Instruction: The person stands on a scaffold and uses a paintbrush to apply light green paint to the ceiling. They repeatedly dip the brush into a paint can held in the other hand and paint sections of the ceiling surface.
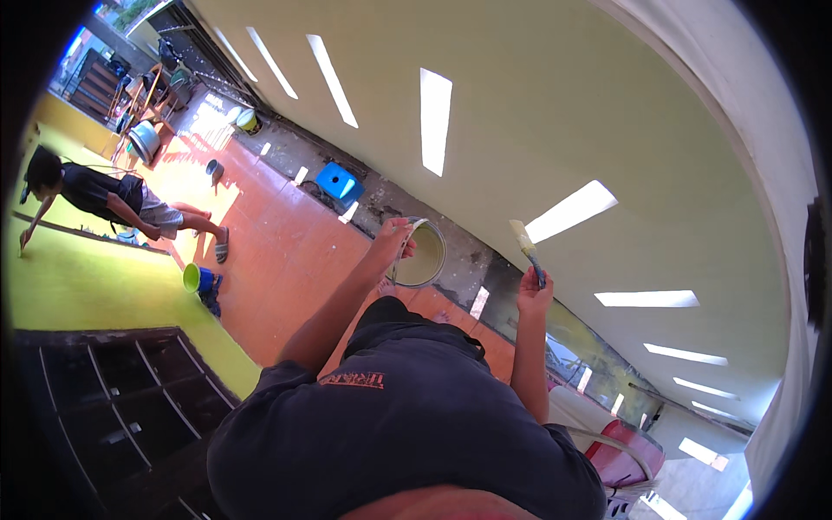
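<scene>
My left hand [395, 240] grips the rim of a round paint bucket [439, 253] in front of my body. Pale yellowish paint shows inside it. In my right hand [534, 292] is a paintbrush [529, 247], its handle between my closed fingers. The bristles point up and are coated in pale paint; they are at or very near the pale wall [511, 113], and I cannot tell whether they touch it.
A person [108, 191] reaches to the yellow-green wall at left. A blue stool [339, 184] stands by the pale wall's foot. A yellow-green and blue bucket [198, 278], a small dark pot [215, 168] and a large basin [145, 139] are on the orange floor [277, 260].
</scene>
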